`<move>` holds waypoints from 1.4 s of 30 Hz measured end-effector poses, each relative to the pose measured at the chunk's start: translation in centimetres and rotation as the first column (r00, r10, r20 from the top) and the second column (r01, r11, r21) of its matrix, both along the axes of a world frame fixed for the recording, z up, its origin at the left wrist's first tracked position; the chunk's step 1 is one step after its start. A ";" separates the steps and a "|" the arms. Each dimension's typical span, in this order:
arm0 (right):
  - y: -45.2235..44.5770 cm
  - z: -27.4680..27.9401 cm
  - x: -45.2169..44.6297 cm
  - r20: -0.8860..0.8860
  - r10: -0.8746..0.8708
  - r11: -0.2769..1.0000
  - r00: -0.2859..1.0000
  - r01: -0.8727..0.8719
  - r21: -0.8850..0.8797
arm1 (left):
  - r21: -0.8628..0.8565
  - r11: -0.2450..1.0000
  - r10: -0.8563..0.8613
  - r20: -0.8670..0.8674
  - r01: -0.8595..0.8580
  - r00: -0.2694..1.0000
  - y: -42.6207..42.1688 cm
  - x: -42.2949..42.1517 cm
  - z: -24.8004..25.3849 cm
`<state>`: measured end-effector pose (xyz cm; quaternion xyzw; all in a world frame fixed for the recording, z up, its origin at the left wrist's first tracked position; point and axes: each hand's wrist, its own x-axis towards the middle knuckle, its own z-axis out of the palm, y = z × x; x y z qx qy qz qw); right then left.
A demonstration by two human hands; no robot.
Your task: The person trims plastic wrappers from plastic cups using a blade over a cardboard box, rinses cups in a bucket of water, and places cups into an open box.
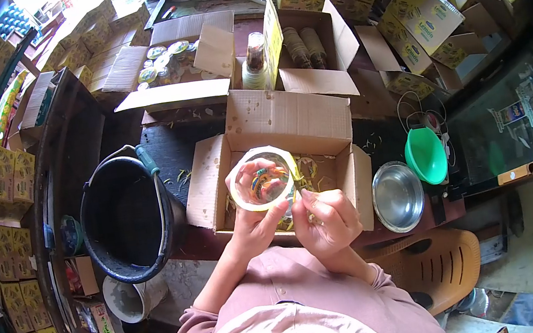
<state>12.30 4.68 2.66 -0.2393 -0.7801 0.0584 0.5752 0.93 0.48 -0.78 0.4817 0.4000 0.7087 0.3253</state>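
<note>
A clear cup or jar with a pale, thick rim [278,153] is held up over an open cardboard box [287,118], its round opening facing me. My left hand [248,229] is wrapped round it, and some fingers show through its clear wall. Close to the rim's right side, my right hand [329,220] is closed in a pinch. A thin yellow-green strip [299,177] lies along that side, just above the pinching fingertips. Whether the fingers grip this strip is too small to tell. Similar yellowish scraps [310,167] lie inside the box.
Left stands a large black bucket [95,223]; right are a steel bowl [398,196] and a green bowl [425,155]. Behind, one open box holds lidded cups [162,62], another holds stacked cups [305,47]. Yellow cartons [422,18] are piled around. An orange chair [434,265] is at lower right.
</note>
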 end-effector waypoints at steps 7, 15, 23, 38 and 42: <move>0.0 0.4 -0.2 -0.017 -0.029 0.999 0.999 0.029 0.015 | -0.005 0.997 0.076 -0.203 -0.079 0.976 -0.5 0.0 0.5; 0.8 1.0 0.0 -0.064 0.040 0.992 0.997 -0.047 -0.119 | 0.006 1.000 0.015 -0.179 -0.014 0.984 -0.5 -0.2 -0.4; 0.6 1.1 0.6 -0.120 0.047 0.977 0.992 -0.070 -0.199 | 0.009 1.000 -0.023 -0.146 0.025 0.989 -0.2 -0.2 -0.4; 0.5 1.0 1.4 -0.098 0.089 0.967 0.991 -0.110 -0.232 | 0.066 0.998 0.001 -0.266 0.017 0.964 -0.5 -0.7 -0.3; 0.6 1.0 1.4 -0.109 0.072 0.971 0.991 -0.095 -0.219 | 0.024 0.996 -0.078 -0.218 0.085 0.973 -0.6 -0.8 0.0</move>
